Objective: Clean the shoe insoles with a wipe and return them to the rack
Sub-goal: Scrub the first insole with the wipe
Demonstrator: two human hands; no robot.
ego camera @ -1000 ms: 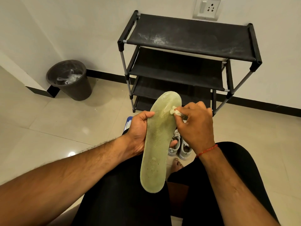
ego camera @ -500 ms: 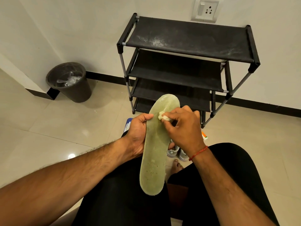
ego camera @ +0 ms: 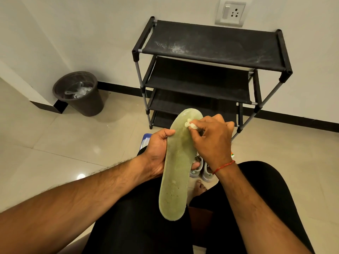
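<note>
Head view of a seated person wiping a pale green insole [ego camera: 176,167] held above the lap, toe end pointing toward the black rack [ego camera: 211,50] that stands against the wall. The left hand [ego camera: 157,153] grips the insole at mid-length, thumb curled over the upper face and fingers wrapped behind, one fingertip showing at the far edge. The right hand [ego camera: 211,142] pinches a small crumpled white wipe [ego camera: 190,125] between thumb and fingers and presses it on the toe area. Risks, as judged from this arrangement: (a) the pressure falls beyond the supporting grip, so the thin insole probably flexes away and the wipe may skid off the rounded toe edge; (b) the wipe is bunched into a small wad, so only a narrow strip meets the surface and loosened grime may smear instead of lifting; (c) dark specks near the heel end lie well apart from the wipe and could be missed unless the left hand shifts its hold; (d) such a shift, made one-handed, could let the insole slide down to the floor beside the grey shoes [ego camera: 201,169]; (e) the top shelf of the rack shows pale dusty streaks, so an insole laid there may pick up dirt again. A dark bin [ego camera: 80,94] stands near the wall, well apart from the hands, for the spent wipe
</note>
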